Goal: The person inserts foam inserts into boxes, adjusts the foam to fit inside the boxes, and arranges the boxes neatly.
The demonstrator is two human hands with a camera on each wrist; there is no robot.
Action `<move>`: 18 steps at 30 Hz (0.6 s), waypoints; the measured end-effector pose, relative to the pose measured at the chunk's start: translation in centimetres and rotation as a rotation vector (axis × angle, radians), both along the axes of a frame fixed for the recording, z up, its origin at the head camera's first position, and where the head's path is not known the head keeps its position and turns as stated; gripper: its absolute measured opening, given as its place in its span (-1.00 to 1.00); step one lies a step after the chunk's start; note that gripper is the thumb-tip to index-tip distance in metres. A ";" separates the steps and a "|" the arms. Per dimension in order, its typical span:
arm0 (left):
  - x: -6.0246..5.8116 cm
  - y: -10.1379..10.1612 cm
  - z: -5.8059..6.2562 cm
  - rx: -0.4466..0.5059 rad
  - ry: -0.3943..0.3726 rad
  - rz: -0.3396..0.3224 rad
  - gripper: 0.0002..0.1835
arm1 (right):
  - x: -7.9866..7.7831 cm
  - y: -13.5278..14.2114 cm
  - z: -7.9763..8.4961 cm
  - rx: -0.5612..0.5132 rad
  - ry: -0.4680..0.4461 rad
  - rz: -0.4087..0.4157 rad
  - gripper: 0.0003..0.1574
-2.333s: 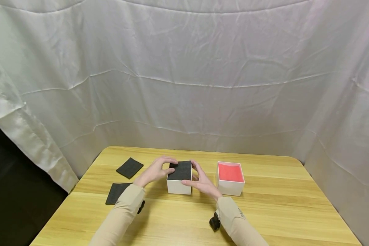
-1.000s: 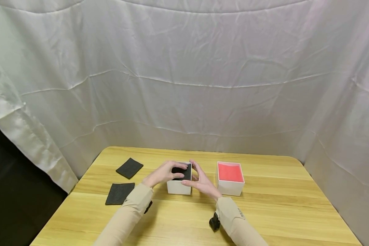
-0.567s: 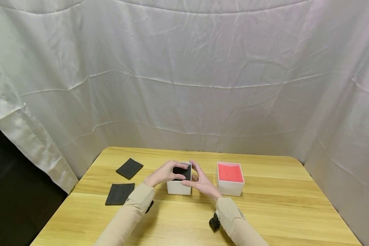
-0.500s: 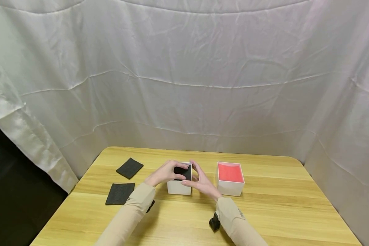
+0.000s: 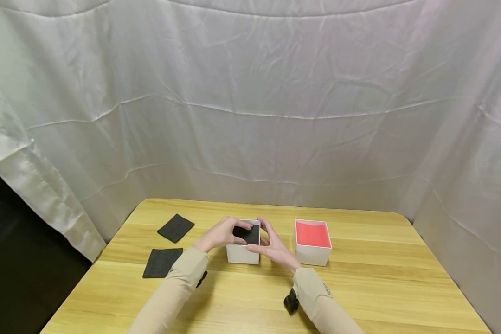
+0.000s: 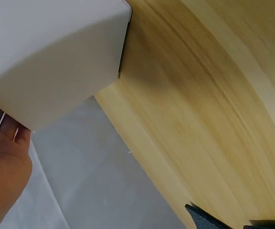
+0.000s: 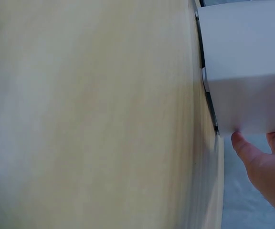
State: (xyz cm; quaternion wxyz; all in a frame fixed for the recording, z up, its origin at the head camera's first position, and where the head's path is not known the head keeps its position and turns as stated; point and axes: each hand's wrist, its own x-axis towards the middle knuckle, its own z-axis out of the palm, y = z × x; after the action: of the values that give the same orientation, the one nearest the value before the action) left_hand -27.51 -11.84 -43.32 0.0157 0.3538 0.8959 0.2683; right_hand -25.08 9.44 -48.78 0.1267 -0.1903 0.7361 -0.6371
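In the head view, a small white box stands near the middle of the table, with a black square pad sitting inside, just below its rim. My left hand reaches over the box from the left, fingertips and thumb on the pad. From the right, my right hand holds the box, thumb at the front corner and fingers at the back. The left wrist view shows the white box wall close by. In the right wrist view, the right thumb touches the box's lower edge.
To the right stands a second white box holding a red pad inside. Two more black pads lie at the left: one farther back, one nearer. A pale curtain hangs behind the wooden table.
The black pad has gone from level with the box rim down inside it. My left hand moved right over the box, then slightly back left. The right hand stayed in place.
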 end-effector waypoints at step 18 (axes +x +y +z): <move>0.1 -1.0 0.5 -0.047 0.035 0.166 -0.62 | 0.0 -0.1 -0.1 -0.003 -0.005 0.001 0.23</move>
State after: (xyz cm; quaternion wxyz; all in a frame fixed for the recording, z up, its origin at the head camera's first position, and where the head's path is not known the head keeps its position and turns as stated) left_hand -27.37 -12.84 -42.79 -0.0140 0.2824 0.9284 0.2412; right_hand -25.11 9.33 -48.87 0.1286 -0.1892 0.7349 -0.6385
